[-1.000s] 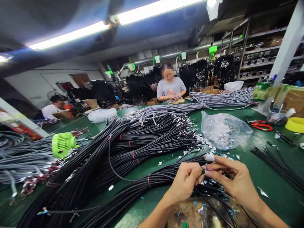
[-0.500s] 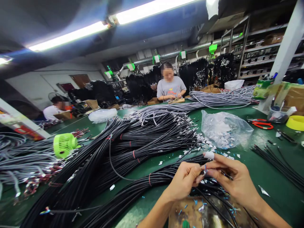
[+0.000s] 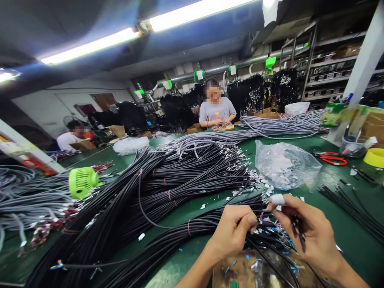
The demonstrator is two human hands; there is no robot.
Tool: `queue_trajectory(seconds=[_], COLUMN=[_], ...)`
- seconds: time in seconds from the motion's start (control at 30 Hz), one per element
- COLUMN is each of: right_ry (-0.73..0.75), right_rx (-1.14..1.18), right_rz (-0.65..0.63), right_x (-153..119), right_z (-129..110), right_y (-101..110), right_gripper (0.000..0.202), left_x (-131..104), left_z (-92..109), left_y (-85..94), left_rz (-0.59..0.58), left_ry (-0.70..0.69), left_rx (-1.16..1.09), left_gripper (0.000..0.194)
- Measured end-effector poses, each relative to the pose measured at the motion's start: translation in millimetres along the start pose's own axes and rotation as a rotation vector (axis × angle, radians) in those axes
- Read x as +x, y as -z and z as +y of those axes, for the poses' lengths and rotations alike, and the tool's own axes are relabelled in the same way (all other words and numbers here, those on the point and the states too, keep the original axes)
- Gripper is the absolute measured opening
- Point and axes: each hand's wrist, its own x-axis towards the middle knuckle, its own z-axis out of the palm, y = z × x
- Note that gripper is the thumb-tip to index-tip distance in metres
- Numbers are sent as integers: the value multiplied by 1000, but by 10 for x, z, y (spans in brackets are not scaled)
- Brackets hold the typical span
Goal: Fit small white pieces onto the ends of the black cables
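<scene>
Cable [image 3: 271,230] end with coloured cores lay low over the table [image 3: 195,208], pinched between both hands just in front of the nearest black bundle [image 3: 168,240]. Left hand [image 3: 232,232] was clenched on the sheath, thumb and forefinger closed near the stripped end. Right hand [image 3: 309,230], with a taped fingertip [image 3: 276,199], was curled round the thin cores; whether it also held a tool or a terminal could not be told, as the palm hid it. Both hands sat near each other, wrists raised over a cardboard pad [image 3: 240,272] littered with blue offcuts.

Judgement on doing this well: the left grip looked best kept close to the stripped end so the cores would not flex, and the right should work one core at a time, clear of the others. The bundle crowded the hands, so snagging a neighbouring cable seemed the main risk.

Beyond the bundle: plastic bag [image 3: 286,164] of white bits, red scissors [image 3: 331,159] farther right, green fan [image 3: 81,182] well left. A person in a grey shirt [image 3: 216,112] worked at the far side.
</scene>
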Motion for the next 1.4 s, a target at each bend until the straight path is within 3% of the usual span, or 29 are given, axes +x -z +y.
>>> queue_trajectory(seconds=[0.1, 0.2, 0.4, 0.5, 0.6, 0.73, 0.8, 0.93, 1.17, 1.4], right_ry=[-6, 55, 94, 77, 41, 18, -1, -55, -45, -23], right_rx=[48, 121, 72, 19, 46, 127, 165, 234, 324, 347], right_rz=[-97, -70, 20, 69, 105, 31, -10, -45, 19, 32], right_x=[9, -13, 7, 30, 44, 58, 64, 72, 69, 85], right_z=[-17, 15, 8, -22, -30, -32, -42, -78, -121, -96], right_y=[-6, -60, -81, -62, -67, -90, -97, -102, -96, -103], right_gripper=[48, 59, 53, 45, 45, 49, 50, 47, 52, 52], left_x=[0, -3, -12, -16, -31, -80, -107, -129, -120, -114], left_z=[4, 1, -4, -7, -22, -60, -73, -57, -22, -1], left_y=[24, 23, -4, -14, -45, -118, -152, -179, -154, -126], left_rz=[-20, -55, -71, 15, 186, 288, 300, 277, 261, 238], left_ry=[22, 53, 32, -79, -231, -474, -511, -434, -206, -142], left_rx=[-38, -66, -25, 128, 290, 385, 366, 236, 87, 75], left_gripper=[53, 55, 54, 45, 16, 33, 39, 37, 34, 29])
